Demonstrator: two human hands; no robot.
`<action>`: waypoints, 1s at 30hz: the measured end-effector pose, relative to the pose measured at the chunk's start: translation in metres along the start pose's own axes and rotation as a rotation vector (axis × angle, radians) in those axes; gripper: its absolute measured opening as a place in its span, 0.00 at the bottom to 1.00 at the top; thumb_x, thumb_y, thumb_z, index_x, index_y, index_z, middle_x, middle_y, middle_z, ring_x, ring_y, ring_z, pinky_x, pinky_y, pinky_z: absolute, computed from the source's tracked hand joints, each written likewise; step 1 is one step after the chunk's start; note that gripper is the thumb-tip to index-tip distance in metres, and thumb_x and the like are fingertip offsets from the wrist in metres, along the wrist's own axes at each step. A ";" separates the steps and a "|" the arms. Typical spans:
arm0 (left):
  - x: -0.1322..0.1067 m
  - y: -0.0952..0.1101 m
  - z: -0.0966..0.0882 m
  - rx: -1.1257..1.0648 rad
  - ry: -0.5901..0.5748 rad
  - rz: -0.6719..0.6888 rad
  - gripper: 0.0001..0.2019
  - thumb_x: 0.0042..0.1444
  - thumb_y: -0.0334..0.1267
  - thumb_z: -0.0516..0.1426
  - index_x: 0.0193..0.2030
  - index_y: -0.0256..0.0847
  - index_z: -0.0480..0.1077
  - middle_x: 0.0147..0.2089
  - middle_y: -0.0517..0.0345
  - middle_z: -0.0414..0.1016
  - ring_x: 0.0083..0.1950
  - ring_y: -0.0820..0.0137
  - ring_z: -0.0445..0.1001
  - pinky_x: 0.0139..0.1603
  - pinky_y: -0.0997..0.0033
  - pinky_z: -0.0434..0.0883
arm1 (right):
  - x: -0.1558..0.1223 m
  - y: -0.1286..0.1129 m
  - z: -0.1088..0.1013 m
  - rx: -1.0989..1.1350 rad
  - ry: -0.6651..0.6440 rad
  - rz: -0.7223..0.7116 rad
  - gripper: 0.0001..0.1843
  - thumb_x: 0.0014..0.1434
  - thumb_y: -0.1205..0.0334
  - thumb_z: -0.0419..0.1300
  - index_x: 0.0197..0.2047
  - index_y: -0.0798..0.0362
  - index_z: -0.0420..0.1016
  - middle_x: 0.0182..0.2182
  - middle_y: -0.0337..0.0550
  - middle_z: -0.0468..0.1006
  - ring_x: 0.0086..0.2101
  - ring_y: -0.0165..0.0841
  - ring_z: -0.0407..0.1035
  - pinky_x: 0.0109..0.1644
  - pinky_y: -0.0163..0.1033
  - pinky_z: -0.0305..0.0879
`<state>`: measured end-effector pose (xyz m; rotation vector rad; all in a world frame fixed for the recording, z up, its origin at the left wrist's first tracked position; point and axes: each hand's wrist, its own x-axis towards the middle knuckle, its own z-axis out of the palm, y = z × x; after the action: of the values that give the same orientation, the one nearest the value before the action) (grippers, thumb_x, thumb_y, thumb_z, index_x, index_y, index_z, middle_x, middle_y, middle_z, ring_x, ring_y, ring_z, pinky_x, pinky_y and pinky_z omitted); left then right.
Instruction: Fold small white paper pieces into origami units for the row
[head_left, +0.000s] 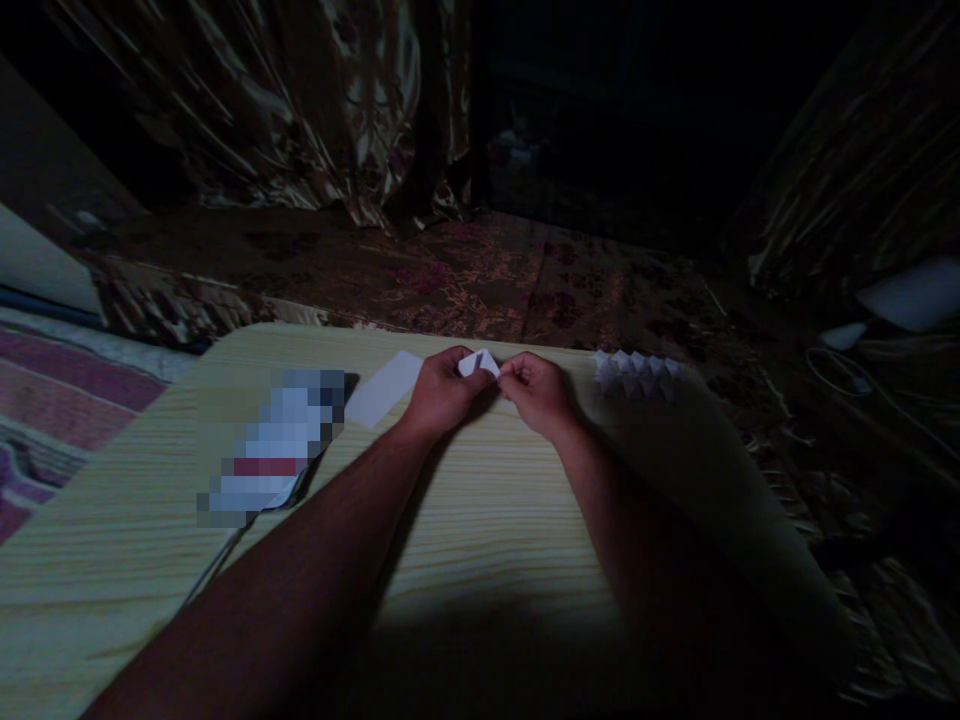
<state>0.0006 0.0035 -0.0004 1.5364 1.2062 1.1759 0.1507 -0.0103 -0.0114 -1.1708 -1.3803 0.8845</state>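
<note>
Between my two hands, above the far part of the wooden table point(480, 530), is a small folded piece of white paper point(480, 362). My left hand point(442, 390) is closed on its left side, with the thumb lying over it. My right hand point(534, 390) pinches the paper's right corner between thumb and finger. A flat white paper sheet point(384, 388) lies just left of my left hand, partly covered by it. To the right of my right hand, small pointed folded white paper pieces point(636, 375) stand in two rows.
A blurred-out device, seemingly a phone point(274, 450), lies at the left with a cable point(210, 570) running toward me. Past the table's far edge is a patterned cloth surface point(465, 270) below curtains point(360, 110). A white lamp-like object point(915, 295) with a cord is at the right.
</note>
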 end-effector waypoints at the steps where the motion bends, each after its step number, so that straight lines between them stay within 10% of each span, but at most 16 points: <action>1: 0.000 0.000 0.000 -0.004 -0.003 0.002 0.09 0.44 0.40 0.61 0.29 0.37 0.69 0.22 0.64 0.66 0.22 0.77 0.59 0.22 0.77 0.55 | 0.000 0.000 0.000 -0.003 -0.008 0.003 0.03 0.47 0.64 0.58 0.28 0.54 0.68 0.20 0.34 0.69 0.23 0.26 0.63 0.28 0.32 0.58; 30: 0.002 -0.002 0.003 -0.240 -0.034 0.026 0.22 0.39 0.35 0.65 0.42 0.38 0.65 0.36 0.56 0.77 0.33 0.71 0.74 0.35 0.73 0.69 | -0.002 -0.007 -0.001 0.017 -0.025 0.029 0.06 0.47 0.61 0.60 0.27 0.54 0.70 0.21 0.35 0.70 0.22 0.26 0.61 0.27 0.32 0.56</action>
<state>0.0033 0.0052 -0.0023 1.3892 0.9868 1.2572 0.1508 -0.0136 -0.0054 -1.1735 -1.3768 0.9326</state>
